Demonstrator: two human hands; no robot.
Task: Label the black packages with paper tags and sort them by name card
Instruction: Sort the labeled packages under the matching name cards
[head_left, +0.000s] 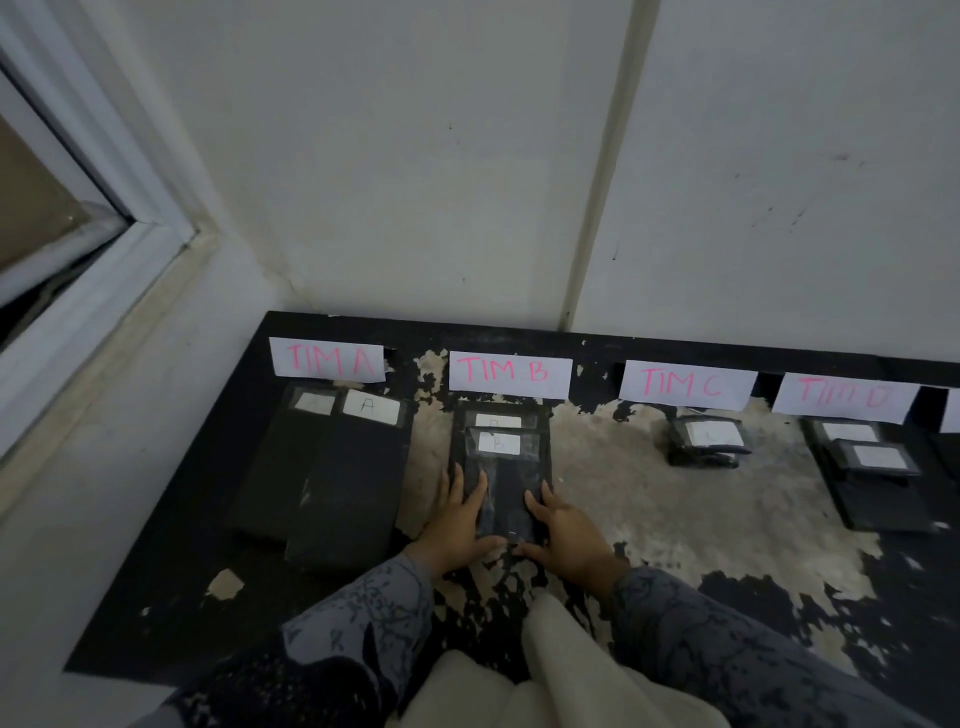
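Hands, left (457, 522) and right (563, 525), lie flat-fingered on the package (506, 483) below the TIM B card (510, 373); it looks stiff, light, slick; take hold at its long edges.

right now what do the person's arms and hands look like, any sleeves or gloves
Both hands are bare: no gloves, and no rings or watch that I can make out. The left hand and right hand come out of long sleeves that reach the wrists. The left sleeve and right sleeve are grey-blue fabric with a dark, irregular branching print. The dim light hides finer detail.
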